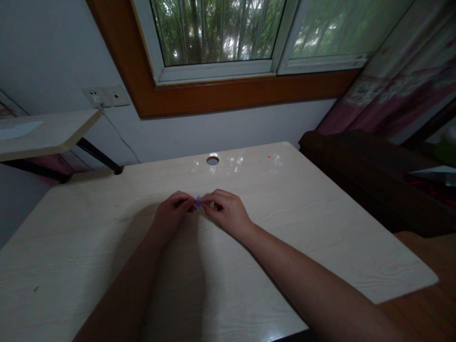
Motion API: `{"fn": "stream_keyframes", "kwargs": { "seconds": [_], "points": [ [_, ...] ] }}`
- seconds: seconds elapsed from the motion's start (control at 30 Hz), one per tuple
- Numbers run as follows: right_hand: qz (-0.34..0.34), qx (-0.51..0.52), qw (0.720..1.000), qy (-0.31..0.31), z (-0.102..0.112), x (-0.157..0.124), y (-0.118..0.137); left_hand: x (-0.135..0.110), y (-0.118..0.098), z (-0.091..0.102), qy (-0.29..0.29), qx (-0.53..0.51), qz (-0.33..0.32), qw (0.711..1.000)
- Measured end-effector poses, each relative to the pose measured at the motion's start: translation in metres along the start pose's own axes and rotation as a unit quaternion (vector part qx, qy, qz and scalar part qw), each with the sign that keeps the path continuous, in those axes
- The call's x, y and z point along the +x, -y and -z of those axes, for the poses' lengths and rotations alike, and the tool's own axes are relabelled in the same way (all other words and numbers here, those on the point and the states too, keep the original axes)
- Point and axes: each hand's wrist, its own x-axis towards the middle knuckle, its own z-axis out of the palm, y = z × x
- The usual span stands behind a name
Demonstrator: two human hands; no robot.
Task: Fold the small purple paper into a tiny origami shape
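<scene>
A small purple piece, thin like folded paper, is pinched between my two hands over the middle of the table. My left hand grips its left side between thumb and fingertips. From the right, my right hand holds the other side in a pinch. The fingertips of both hands nearly meet around it and cover part of it, so its full shape does not show. Beneath lies the pale wood-grain table.
A round cable hole and a small pink speck are near the table's back edge. A raised shelf on black legs stands at the left. Behind are a window and wall sockets; dark furniture borders the right.
</scene>
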Motion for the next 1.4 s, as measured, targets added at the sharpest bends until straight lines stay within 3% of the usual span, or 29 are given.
{"fn": "stream_keyframes", "kwargs": {
  "seconds": [0.37,1.07,1.4],
  "points": [
    [-0.013,0.013,1.000,-0.019,0.0008,0.0013,-0.0016,0.0015,0.0041,-0.0046,-0.014,-0.055,0.004,0.998],
    [0.005,0.035,0.999,0.014,0.0041,0.0029,-0.0027,0.0003,0.0067,-0.0032,-0.002,-0.003,-0.022,1.000],
    [-0.049,0.060,0.997,-0.021,0.0059,0.0042,0.0009,0.0006,0.0012,-0.0043,-0.028,-0.022,0.004,0.999]
  ]
}}
